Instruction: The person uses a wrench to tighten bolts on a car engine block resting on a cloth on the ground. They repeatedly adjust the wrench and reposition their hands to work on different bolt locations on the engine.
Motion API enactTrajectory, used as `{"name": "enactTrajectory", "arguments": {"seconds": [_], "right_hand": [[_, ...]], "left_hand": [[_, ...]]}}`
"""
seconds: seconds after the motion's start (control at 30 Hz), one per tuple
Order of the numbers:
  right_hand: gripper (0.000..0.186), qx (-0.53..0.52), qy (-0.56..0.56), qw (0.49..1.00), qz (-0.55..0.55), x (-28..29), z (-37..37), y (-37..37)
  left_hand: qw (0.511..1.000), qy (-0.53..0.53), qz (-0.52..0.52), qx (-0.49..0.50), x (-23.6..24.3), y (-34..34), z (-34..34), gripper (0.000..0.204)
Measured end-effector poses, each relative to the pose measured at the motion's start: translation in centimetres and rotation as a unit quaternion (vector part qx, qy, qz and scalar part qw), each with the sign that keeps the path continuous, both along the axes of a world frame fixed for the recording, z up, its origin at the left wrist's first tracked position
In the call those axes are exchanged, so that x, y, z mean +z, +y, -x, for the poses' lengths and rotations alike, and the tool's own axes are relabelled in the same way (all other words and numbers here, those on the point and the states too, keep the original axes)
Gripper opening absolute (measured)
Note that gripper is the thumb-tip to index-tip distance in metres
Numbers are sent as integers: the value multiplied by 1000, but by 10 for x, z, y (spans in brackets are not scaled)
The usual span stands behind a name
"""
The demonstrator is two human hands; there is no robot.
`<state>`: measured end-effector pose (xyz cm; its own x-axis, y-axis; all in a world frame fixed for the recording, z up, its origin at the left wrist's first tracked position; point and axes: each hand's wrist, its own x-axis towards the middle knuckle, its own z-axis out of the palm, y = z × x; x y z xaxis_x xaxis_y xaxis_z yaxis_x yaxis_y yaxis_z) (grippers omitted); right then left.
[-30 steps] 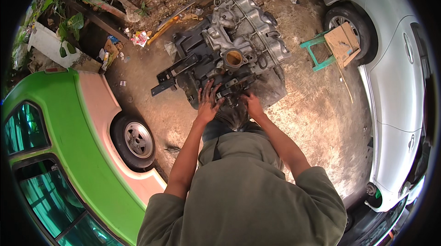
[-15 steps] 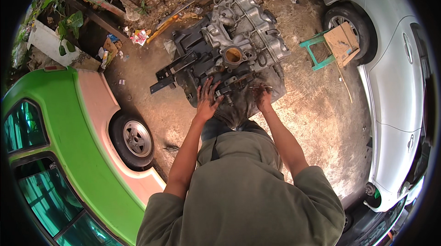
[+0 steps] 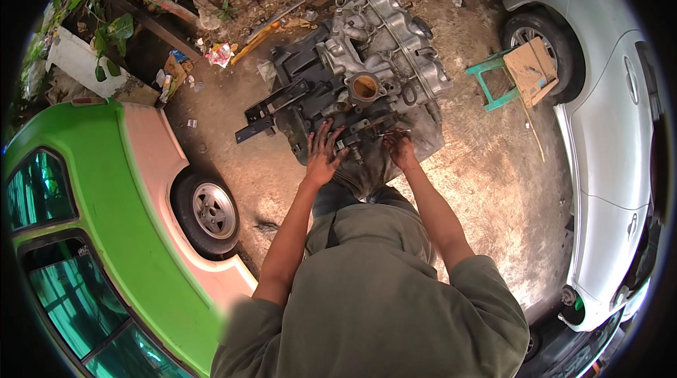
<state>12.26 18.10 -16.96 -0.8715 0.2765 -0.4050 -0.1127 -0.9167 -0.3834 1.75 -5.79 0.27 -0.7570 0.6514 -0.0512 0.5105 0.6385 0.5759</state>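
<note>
Left hand (image 3: 324,154): fingers splayed wide on silver-and-black metal engine (image 3: 363,64), beneath and ahead of them. Right hand (image 3: 402,150): fingers look pinched on thin shiny metal rod (image 3: 396,131); loose grip could drop it.

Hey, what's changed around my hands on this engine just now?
Your right hand shifted right along the near side of the engine, then slightly back left. A thin rod, not visible at first, now shows in its grip. Your left hand stays spread on the engine, which hasn't visibly moved.
</note>
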Motion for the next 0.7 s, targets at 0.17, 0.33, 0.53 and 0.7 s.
{"name": "enactTrajectory", "arguments": {"seconds": [0.17, 0.33, 0.53, 0.7], "right_hand": [[19, 9, 9, 1000, 15, -12, -2, 3], [22, 5, 31, 998, 54, -27, -2, 7], [30, 50, -33, 985, -159, -58, 1, 4], [31, 20, 56, 998, -7, -52, -5, 5]], "left_hand": [[1000, 6, -12, 8, 0, 1, -1, 57], [1000, 5, -4, 5, 1, 1, 0, 56], [1000, 1, 6, 2, 1, 2, 0, 58], [1000, -8, 14, -2, -2, 2, 1, 60]]}}
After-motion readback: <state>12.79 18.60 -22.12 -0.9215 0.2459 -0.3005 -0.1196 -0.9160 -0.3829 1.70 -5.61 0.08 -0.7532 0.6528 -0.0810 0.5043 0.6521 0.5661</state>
